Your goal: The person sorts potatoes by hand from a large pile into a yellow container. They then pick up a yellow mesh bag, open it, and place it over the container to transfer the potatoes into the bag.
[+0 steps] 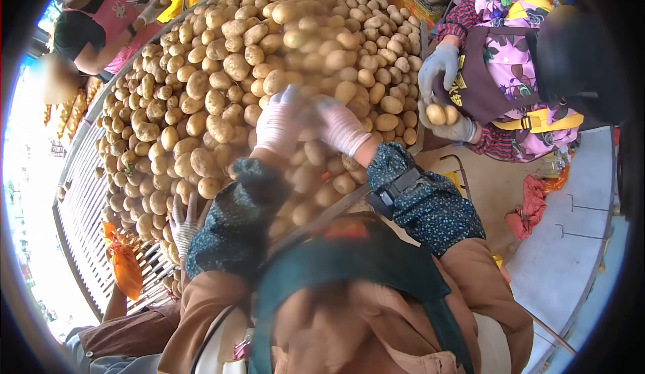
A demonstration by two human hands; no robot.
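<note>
My left hand (279, 125) and my right hand (340, 127), both in pink-white knit gloves, are side by side on a big heap of yellow-brown potatoes (222, 92). They press down among the potatoes near the heap's near edge. Motion blurs both hands and the potatoes around them, so what the fingers hold is unclear. Dark patterned sleeves (430, 206) cover my forearms.
The potatoes lie on a slatted metal table (84, 206). To the right, a person in a floral apron holds two potatoes (443, 114) in grey gloves. Another person in a pink apron (114, 18) works at the far left. A third gloved hand (183, 225) and an orange bag (124, 266) are at the near rim.
</note>
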